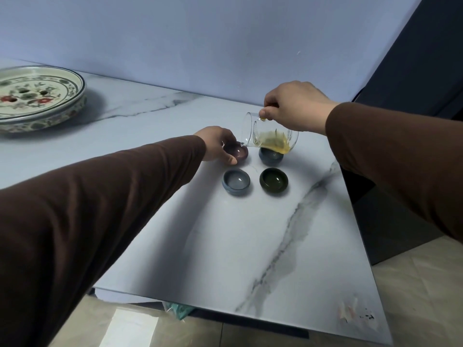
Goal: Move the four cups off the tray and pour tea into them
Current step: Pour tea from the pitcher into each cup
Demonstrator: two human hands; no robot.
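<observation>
Several small cups stand in a square on the marble table. My left hand (217,145) grips the purple cup (241,153) at the back left. My right hand (294,106) holds a glass pitcher (269,134) by its handle, tipped on its side with its spout over the purple cup. Yellow tea lies along the pitcher's lower side. A dark blue cup (270,157) sits partly hidden under the pitcher. In front stand a grey-blue cup (236,181) and a dark green cup (273,181). The flowered tray (72,106) sits far left with no cups on it.
A blue-grey wall runs behind the table (225,246). The table's right edge (355,221) drops to a dark panel and a beige floor. Its front edge (225,311) is near me. Brown sleeves cover both my arms.
</observation>
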